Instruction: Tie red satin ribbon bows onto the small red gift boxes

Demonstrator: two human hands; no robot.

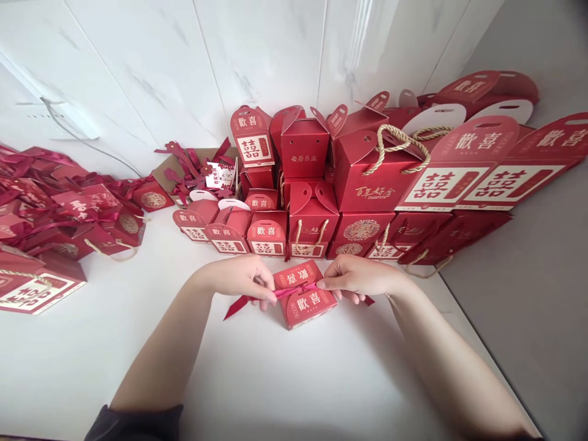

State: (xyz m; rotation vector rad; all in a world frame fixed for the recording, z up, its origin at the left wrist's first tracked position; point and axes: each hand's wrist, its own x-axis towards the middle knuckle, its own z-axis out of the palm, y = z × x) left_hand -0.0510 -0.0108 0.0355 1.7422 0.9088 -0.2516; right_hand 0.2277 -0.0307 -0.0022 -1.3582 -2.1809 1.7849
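Head view: the left hand (248,282) and right hand (358,278) pinch the crimson ribbon (294,290) between thumbs and fingers, over the red gift box (307,296) on the white table (220,380), before stacked gift boxes (367,190); its knot looks half-formed, though fingers partly obscure it.

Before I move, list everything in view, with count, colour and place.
Tied box: one, red, between the hands
Ribbon: one, crimson, across that box
Stacked boxes: many, mostly red, along the wall
Heaped boxes: many, red, left
Rope handles: several, gold, on some boxes
Open carton: one, brown, behind the small boxes
Cable: one, grey, left wall
Wall: one, marbled white, back
Table: one, white, beneath
Sleeve: one, dark, lower left
Forearms: two, bare, either side
Left hand, right hand: pinching the ribbon
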